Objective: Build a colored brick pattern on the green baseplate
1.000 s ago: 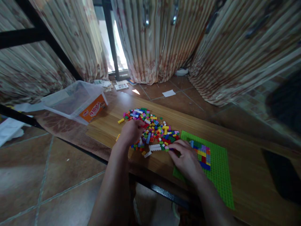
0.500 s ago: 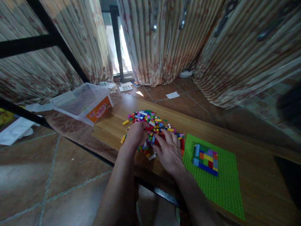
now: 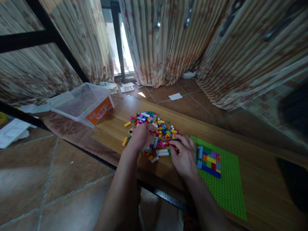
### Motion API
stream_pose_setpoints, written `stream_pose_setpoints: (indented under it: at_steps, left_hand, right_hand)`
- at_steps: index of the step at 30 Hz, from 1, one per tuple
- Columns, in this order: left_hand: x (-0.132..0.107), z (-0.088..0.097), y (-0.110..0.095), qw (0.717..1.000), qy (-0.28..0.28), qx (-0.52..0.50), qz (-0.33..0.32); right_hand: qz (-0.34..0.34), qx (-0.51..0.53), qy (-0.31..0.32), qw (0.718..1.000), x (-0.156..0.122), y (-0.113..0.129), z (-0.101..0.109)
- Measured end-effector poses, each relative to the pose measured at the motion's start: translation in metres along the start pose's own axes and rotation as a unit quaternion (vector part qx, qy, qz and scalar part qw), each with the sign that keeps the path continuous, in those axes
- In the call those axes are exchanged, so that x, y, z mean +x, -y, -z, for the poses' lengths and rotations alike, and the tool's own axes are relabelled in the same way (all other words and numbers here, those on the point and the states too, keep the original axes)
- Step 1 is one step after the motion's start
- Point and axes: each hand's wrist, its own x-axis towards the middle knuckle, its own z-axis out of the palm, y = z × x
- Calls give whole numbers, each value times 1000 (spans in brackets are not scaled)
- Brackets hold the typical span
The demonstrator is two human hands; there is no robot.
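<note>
A heap of small building bricks (image 3: 157,141) in many colours lies on the wooden board. My left hand (image 3: 142,136) rests over the heap's left part, fingers curled in; its fingertips are partly hidden, and what they hold, if anything, cannot be made out. At the heap's right edge is my right hand (image 3: 184,154), thumb and fingers bent together over something small and dark reddish that is too unclear to name. White bricks (image 3: 162,152) lie just left of it. Further right, a green baseplate (image 3: 231,189) carries a flat multicoloured block of joined bricks (image 3: 209,161).
A clear plastic bin (image 3: 81,99) with an orange label stands at the board's left end. The board's dark front edge (image 3: 163,195) runs below my forearms. A dark flat object (image 3: 292,183) lies at far right. Papers (image 3: 127,88) and curtains (image 3: 154,48) are beyond.
My right hand has shifted right and its fingers have drawn together, uncovering white bricks in the heap. My left hand stays nearly in place; a red piece near its fingertips no longer shows clearly.
</note>
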Motion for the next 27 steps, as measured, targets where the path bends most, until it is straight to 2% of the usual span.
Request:
stream_pose_setpoints:
  at_steps: [6,16,21,27]
  left_hand:
    - [-3,2,-9,999,33,7,-31]
    - [-2,-2,-6,997,41,12,-62]
    - [-3,-1,-6,998,38,14,-51]
    - [-3,1,-8,998,41,23,-45]
  right_hand:
    - [15,-28,61,998,5,15,-9]
    - [-8,1,58,998,4,12,-14]
    - [2,-3,62,998,0,16,-15]
    - [-23,7,54,998,-1,26,-17]
